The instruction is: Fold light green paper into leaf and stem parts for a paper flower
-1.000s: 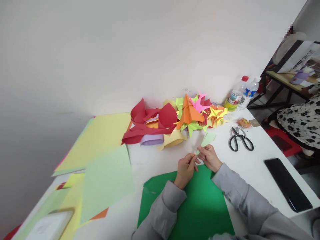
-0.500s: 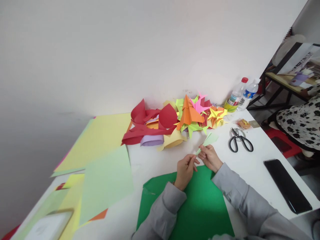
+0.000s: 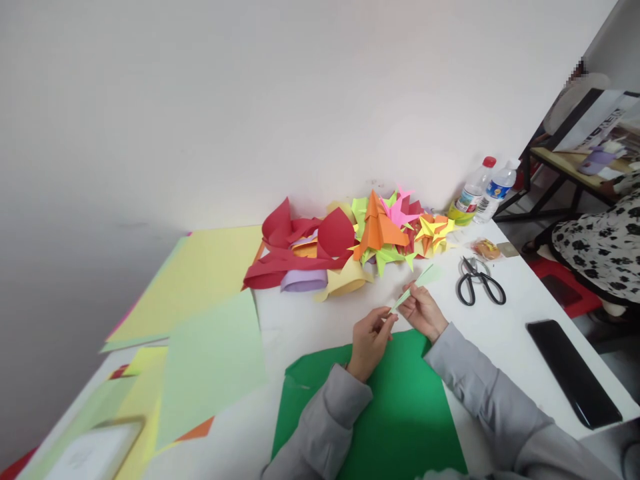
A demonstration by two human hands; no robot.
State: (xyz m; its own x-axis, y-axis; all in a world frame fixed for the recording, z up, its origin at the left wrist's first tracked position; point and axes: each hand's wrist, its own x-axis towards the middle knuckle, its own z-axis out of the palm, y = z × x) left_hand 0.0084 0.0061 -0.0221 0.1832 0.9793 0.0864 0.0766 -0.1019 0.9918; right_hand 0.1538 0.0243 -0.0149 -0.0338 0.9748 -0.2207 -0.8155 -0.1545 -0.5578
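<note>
While both hands meet just above the middle of the frame: a narrow pale green paper strip is pinched between them, lifted off the white table
Left hand: closed, thumb and fingertips nipping the lower left tip of the strip; grey sleeve runs down toward the bottom edge
Right hand: closed around the strip's middle, fingers curled under it; how tightly it presses I cannot tell
Strip, long axis: slanted, running from lower left at the left fingertips to upper right, where its wider free end points toward the scissors and the bottles
Strip, shape: looks folded thin, tapering to a point at the left hand; the fold lines are too small to read
How far along, as a judgement: early to middle of a fold; the paper is already narrowed lengthwise, but it has none of the spikes seen on the finished pieces
Done pieces: a heap of folded paper shapes in orange, pink, yellow and green at the wall, centre right, beside red and purple curled offcuts
Under the forearms: a dark green sheet, lower centre, flat and not yet folded
Left of frame: large yellow and pale green sheets overlapping
Right of frame: black phone near the table edge; another person in a patterned garment sits beyond it
</note>
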